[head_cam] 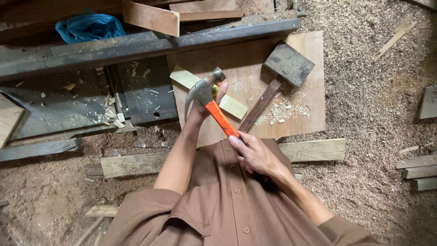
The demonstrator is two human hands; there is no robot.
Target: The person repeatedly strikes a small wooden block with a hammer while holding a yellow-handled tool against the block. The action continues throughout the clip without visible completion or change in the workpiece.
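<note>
A claw hammer [203,91] with a grey steel head and an orange handle [221,119] is tilted over a plywood board [306,114]. My right hand [255,156] grips the lower end of the handle, in front of my brown shirt. My left hand [205,108] is up behind the hammer head, fingers curled, with a small yellowish thing [214,89] between them that is mostly hidden. Under the hammer a pale wood strip [233,106] lies on the board.
A flat dark-headed wooden mallet [288,63] lies on the board among wood chips. Dark metal beams [136,46] and a blue plastic bag [89,27] are at the back left. Planks [314,150] and offcuts [418,166] lie on the sawdust floor.
</note>
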